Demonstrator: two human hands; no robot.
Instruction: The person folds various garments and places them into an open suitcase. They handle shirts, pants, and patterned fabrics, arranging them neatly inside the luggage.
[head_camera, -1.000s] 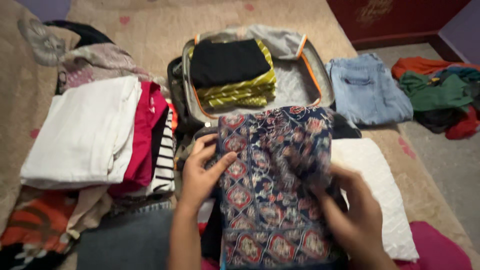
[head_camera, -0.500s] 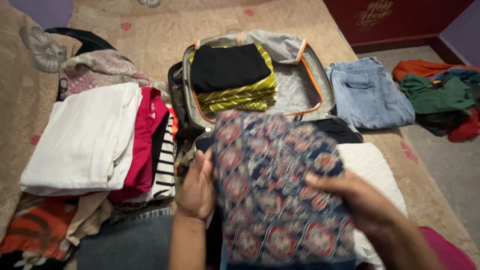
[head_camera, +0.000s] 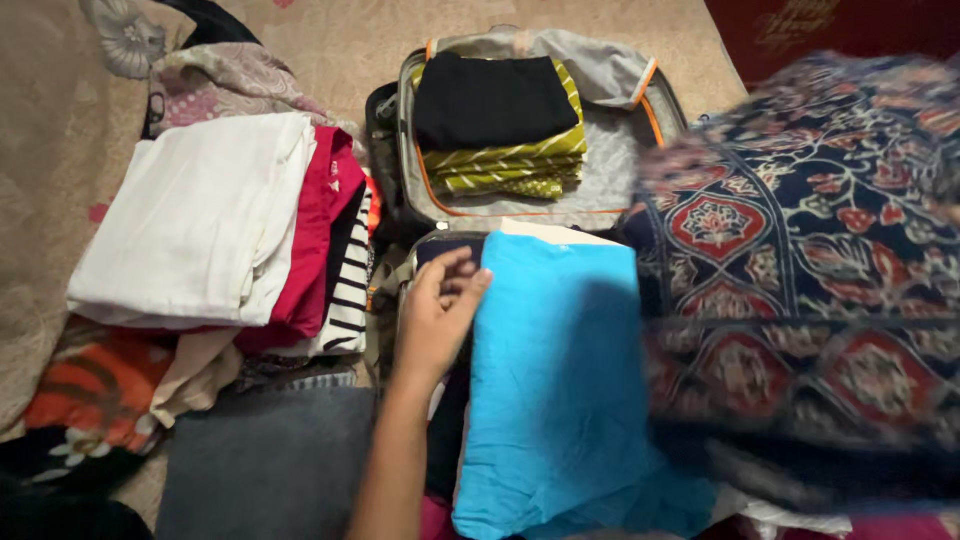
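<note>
Left hand (head_camera: 437, 315) open, fingertips at top-left edge of blue cloth (head_camera: 560, 380) lying lengthwise toward suitcase (head_camera: 610, 180); patterned cloth (head_camera: 810, 270) lifted right, right hand hidden, grip untellable.

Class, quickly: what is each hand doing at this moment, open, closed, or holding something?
Left hand: open, fingers resting on the edge of the folded turquoise garment.
Right hand: not in view; the blurred navy patterned cloth covers that side.
</note>
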